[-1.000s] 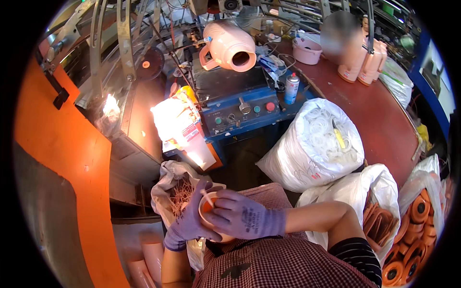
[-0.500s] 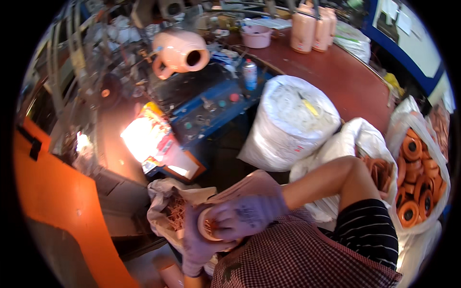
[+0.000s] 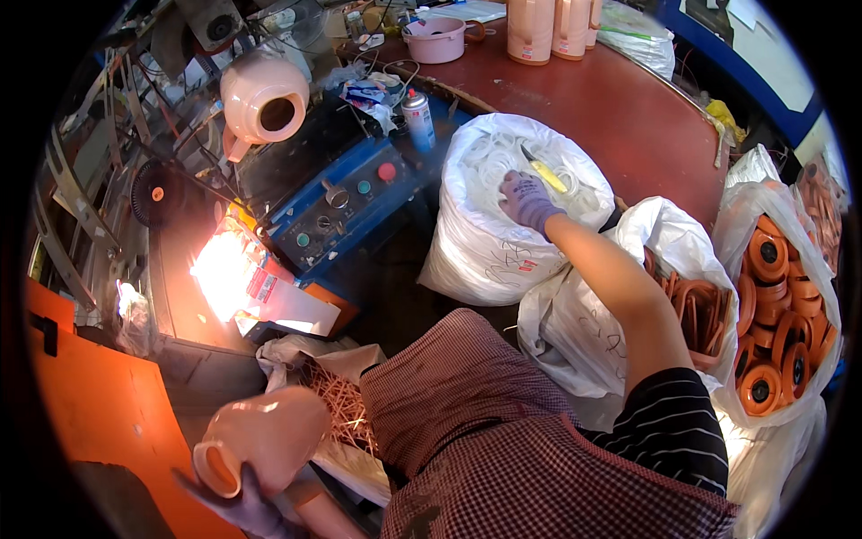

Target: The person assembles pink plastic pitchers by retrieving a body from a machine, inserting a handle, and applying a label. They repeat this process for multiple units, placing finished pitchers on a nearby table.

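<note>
Low on the left, my left hand (image 3: 244,505) in a purple glove grips a peach plastic jug body (image 3: 277,429) near its open rim. The jug is tilted, its mouth facing lower left. My right hand (image 3: 530,203), gloved too, reaches into a white sack (image 3: 485,260) filled with pale translucent rings (image 3: 480,166). Its fingers curl down among the rings, and their tips are hidden. Beside it, a yellow-handled knife (image 3: 549,178) lies on the rings. A sack with thin peach plastic scraps (image 3: 343,406) stands open between the jug and my apron.
On the right are a sack of brown handle-like parts (image 3: 696,310) and a bag of orange round parts (image 3: 770,314). A blue control panel (image 3: 337,211), a spray can (image 3: 418,121) and a mounted peach jug (image 3: 263,97) stand ahead. Peach containers (image 3: 530,31) rest on the red table (image 3: 628,117).
My right hand has left the jug's mouth and moved up into the sack of rings. My left hand has carried the jug leftward, away from the scrap sack. The view has shifted.
</note>
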`<state>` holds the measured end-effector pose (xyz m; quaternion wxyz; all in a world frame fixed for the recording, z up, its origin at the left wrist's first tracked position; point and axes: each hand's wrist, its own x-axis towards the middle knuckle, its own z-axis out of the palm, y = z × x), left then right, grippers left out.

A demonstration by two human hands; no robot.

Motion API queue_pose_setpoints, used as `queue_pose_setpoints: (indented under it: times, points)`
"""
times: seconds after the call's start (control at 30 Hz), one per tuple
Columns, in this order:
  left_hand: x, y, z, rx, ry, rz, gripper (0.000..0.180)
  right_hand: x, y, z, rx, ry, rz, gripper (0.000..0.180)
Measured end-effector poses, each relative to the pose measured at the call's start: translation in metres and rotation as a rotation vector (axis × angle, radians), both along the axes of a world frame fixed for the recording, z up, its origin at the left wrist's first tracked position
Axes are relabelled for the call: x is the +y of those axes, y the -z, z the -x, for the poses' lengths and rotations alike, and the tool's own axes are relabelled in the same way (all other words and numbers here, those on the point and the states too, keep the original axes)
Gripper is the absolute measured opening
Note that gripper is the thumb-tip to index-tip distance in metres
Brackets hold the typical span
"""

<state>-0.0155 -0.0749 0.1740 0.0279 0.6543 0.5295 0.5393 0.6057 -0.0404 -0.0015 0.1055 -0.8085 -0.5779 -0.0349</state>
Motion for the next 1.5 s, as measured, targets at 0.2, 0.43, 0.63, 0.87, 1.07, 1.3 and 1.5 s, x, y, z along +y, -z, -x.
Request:
queue_pose_setpoints:
  times: [0.2, 0.43, 0.63, 0.87, 1.07, 1.3, 1.5]
  points:
    - [0.016, 0.045, -0.113, 0.116, 0.467, 0.431, 0.099, -0.008, 0.029, -0.049, 0.375, -0.026, -0.079, 0.029]
    - [0.026, 0.067, -0.175, 0.208, 0.669, 0.279, 0.078, -0.014, -0.009, -0.059, 0.401, 0.084, 0.030, 0.039]
    - [0.027, 0.068, -0.158, 0.166, 0.628, 0.272, 0.081, -0.003, -0.038, -0.086, 0.509, 0.223, 0.037, 0.039]
    - [0.016, 0.079, -0.121, 0.020, 0.523, 0.322, 0.088, 0.015, -0.069, 0.017, 0.710, -0.176, -0.291, 0.026]
    - [0.013, 0.081, -0.132, 0.308, 0.652, 0.264, 0.092, 0.029, -0.076, 0.246, 0.567, -1.032, -0.107, 0.031]
    - [0.016, 0.078, -0.117, -0.100, 0.518, 0.384, 0.090, 0.019, -0.054, 0.295, 1.068, -0.917, -0.287, 0.021]
    - [0.020, 0.086, -0.122, -0.170, 0.576, 0.479, 0.095, -0.007, -0.101, 0.280, 0.857, -0.705, -0.426, 0.021]
